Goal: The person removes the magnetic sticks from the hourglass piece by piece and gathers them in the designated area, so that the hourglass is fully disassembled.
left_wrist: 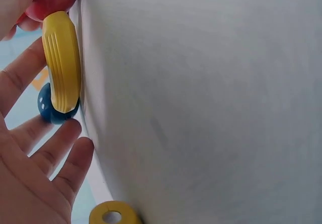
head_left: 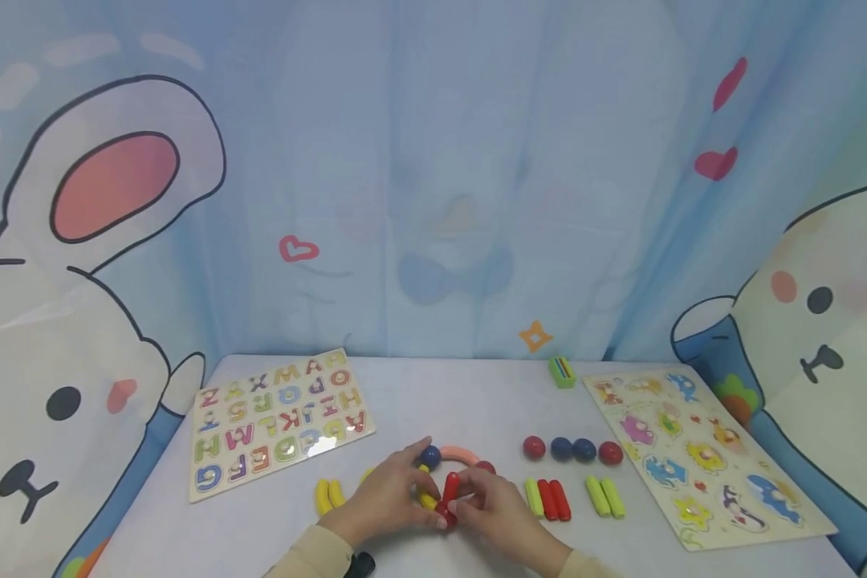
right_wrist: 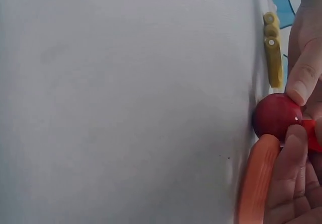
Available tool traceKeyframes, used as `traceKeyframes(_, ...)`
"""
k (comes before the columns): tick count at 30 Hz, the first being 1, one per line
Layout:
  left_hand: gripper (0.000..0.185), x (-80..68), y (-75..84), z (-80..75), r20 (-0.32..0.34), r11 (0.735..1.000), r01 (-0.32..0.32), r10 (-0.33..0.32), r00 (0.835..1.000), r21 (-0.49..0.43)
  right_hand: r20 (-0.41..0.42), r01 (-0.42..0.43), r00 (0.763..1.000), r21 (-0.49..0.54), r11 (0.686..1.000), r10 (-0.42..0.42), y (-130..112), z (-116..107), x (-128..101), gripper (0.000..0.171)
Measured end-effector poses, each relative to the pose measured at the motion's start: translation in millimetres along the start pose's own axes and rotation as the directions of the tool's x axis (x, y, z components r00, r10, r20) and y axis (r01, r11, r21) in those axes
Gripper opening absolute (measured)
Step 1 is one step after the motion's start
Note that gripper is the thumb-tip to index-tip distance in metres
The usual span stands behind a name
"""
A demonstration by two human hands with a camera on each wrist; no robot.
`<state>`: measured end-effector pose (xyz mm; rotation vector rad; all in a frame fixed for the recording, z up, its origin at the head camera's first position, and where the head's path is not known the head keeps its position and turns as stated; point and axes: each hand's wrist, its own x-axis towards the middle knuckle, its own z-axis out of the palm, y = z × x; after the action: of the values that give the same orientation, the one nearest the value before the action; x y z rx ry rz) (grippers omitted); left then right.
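A ring of toy pieces lies between both hands. My left hand (head_left: 390,498) holds its near left part: the thumb touches a red ball (left_wrist: 54,1), and a finger lies against the yellow curved rod (left_wrist: 63,60) joined to that ball. A blue ball (head_left: 429,457) sits at the rod's far end, beside the other left fingers. My right hand (head_left: 502,514) pinches a short red rod (head_left: 451,485) standing up from the near red ball. In the right wrist view, an orange curved rod (right_wrist: 257,181) meets that ball; the right hand hides it in the head view.
Red and blue balls (head_left: 561,449) line up at right, behind red rods (head_left: 553,499) and green rods (head_left: 605,497). Yellow curved rods (head_left: 328,495) lie left. A letter puzzle board (head_left: 368,425), an animal puzzle board (head_left: 824,530) and a green block (head_left: 562,372) are farther out.
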<state>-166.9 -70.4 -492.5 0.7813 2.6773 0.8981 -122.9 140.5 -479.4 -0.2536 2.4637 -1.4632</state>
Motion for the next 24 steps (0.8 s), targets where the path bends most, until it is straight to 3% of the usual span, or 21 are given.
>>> traceKeyframes(19,0.026,-4.1,5.6,-2.3,0.019,1.0,0.01,-0.01,1.0,0.011,0.022,0.022,0.999,0.11,0.994,-0.024,7.4,2.8,-1.1,0.03)
traceKeyframes(24,0.025,-5.3,5.4,-2.6,0.03,1.0,0.002,-0.002,1.0,-0.002,0.042,0.006,0.999,0.173,0.985,-0.013,6.8,1.7,-0.6,0.043)
